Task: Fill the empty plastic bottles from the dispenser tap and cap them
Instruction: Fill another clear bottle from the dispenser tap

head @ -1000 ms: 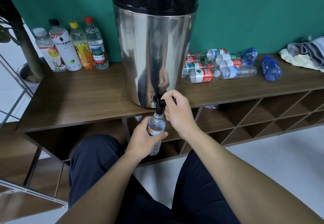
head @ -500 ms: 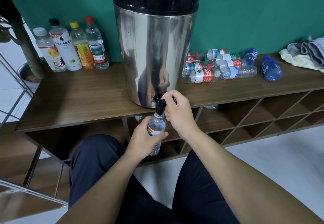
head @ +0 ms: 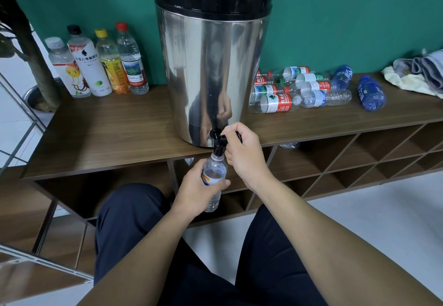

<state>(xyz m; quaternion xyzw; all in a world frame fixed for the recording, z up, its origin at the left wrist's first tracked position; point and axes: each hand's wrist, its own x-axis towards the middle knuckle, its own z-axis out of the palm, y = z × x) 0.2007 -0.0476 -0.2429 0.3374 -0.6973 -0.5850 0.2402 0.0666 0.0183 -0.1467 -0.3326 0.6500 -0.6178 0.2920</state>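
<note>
Below the shelf edge, a clear bottle is gripped around its body by the left hand, so that its open mouth is kept directly under the black tap. The tap lever is grasped by the curled fingers of the right hand, apparently so that flow can be controlled. Behind, the steel dispenser is set at the front of the wooden shelf, letting its spout overhang. Capped bottles are stood at far left; empties are piled lying at right.
</note>
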